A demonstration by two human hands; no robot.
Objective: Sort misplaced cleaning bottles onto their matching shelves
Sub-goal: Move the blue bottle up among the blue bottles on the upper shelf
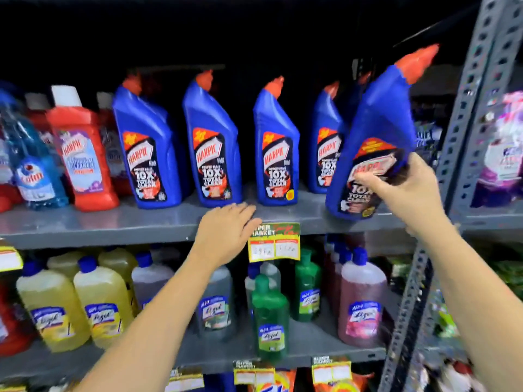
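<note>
My right hand [407, 190] grips a blue Harpic bottle [376, 131] with an orange cap, tilted right, its base at the right end of the upper grey shelf [113, 227]. Beside it stands a row of matching blue Harpic bottles [212, 148]. My left hand [226, 230] rests flat on the shelf's front edge, fingers apart, holding nothing. A red Harpic bottle [82, 154] and a blue Colin bottle [31, 165] stand at the shelf's left end.
The lower shelf [311, 343] holds yellow [53, 306], grey, green [268, 315] and pink [362, 304] Lizol bottles. A yellow price tag [274, 241] hangs from the upper shelf edge. A grey perforated upright [464, 114] stands at right, with purple packs [501, 148] beyond it.
</note>
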